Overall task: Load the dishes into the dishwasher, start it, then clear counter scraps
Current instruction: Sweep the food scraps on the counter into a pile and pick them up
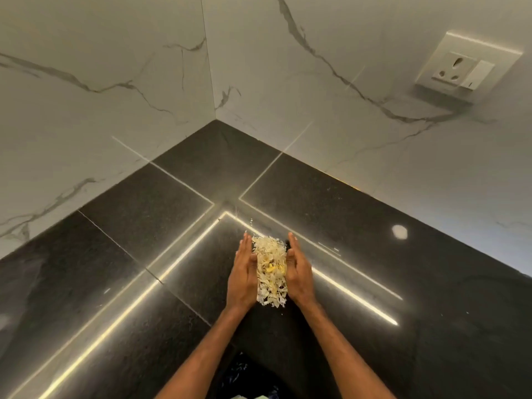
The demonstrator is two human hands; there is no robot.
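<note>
A narrow heap of pale, flaky scraps (270,270) with a few yellow bits lies on the glossy black counter (374,269) in front of me. My left hand (242,279) stands on edge with straight fingers against the heap's left side. My right hand (299,273) presses the right side the same way, fingers straight. The scraps are squeezed between both palms. A few loose flakes lie just beyond the fingertips and near my wrists. No dishes or dishwasher are in view.
White marble-look walls meet in a corner (216,119) behind the counter. A wall socket with a switch (460,72) is on the right wall. Below the counter's near edge, something dark and crinkled like a bag (244,378) shows between my forearms.
</note>
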